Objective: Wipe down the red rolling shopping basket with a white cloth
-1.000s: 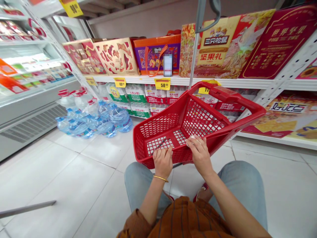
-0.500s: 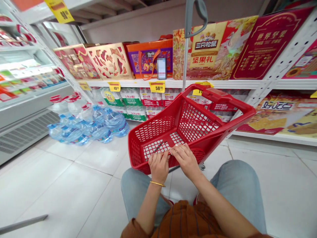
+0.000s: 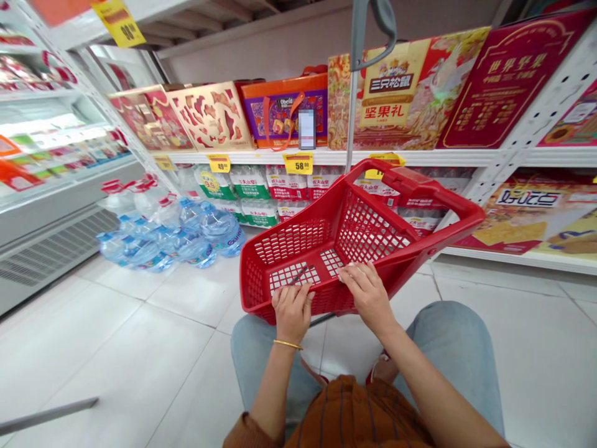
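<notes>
A red plastic shopping cart (image 3: 298,242) with latticed walls stands in front of my knees, its basket holding nothing but a dark slim piece seen at the floor grid. My left hand (image 3: 293,306), with a gold bangle at the wrist, has its fingers curled over the near rim. Farther right along that rim, my right hand (image 3: 367,292) is bent over the edge too. Something small and whitish shows at its fingertips, too little to name. The thumbs are partly hidden. The cart's handle (image 3: 459,208) rises at the right, away from both hands.
Shelves behind hold gift boxes (image 3: 387,93) above packs of bottled water (image 3: 254,186). Large water bottles (image 3: 186,236) stand on the floor at left, beside a chiller (image 3: 60,230). A grey pole with a hooked grip (image 3: 358,37) rises behind the cart. A phone (image 3: 306,129) leans at the shelf.
My hands were close together on the near rim. Now they are apart: the right has slid rightward along the edge, the left slightly leftward. The cart has barely moved.
</notes>
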A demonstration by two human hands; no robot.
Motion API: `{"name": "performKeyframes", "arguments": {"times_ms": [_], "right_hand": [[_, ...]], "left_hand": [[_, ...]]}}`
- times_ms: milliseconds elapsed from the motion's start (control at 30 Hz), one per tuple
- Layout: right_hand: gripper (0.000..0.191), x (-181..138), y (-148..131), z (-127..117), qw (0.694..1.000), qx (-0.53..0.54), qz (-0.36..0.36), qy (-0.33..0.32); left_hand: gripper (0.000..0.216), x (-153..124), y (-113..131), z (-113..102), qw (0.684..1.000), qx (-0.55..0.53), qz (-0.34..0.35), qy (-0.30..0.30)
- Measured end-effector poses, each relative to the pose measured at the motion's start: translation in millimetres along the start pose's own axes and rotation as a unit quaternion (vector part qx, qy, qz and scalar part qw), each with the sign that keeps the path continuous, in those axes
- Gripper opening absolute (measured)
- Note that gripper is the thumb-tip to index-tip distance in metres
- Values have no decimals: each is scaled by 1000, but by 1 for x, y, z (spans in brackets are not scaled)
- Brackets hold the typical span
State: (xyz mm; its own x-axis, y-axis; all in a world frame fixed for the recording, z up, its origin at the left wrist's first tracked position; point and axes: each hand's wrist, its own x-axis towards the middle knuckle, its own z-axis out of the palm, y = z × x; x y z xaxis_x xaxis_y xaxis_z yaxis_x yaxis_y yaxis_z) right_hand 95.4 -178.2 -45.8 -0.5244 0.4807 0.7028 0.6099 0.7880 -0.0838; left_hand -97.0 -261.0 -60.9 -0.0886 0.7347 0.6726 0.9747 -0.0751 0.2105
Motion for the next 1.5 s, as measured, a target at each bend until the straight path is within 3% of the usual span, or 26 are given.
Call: {"name": "performKeyframes", "arguments": {"times_ms": [267,500,767,1000,1500], "right_hand": [[32,5,-18,3,999,-31,29,31],[32,2,-20,3,999,-12,36,8],[33,-3,-8,2,1000,12,2,22],[34,-7,3,-2,1000,-7,-6,17],[32,-6,33,-25,995,-48,44,75]], "left_hand": [[26,9,34,-4,995,66,-74,32],[36,25,71,24,997,-55,-44,-2],[44,17,61,37,999,-2,35,0],[40,20,64,35,1000,-15,23,13],[25,20,61,37,998,-38,-1,40]]}}
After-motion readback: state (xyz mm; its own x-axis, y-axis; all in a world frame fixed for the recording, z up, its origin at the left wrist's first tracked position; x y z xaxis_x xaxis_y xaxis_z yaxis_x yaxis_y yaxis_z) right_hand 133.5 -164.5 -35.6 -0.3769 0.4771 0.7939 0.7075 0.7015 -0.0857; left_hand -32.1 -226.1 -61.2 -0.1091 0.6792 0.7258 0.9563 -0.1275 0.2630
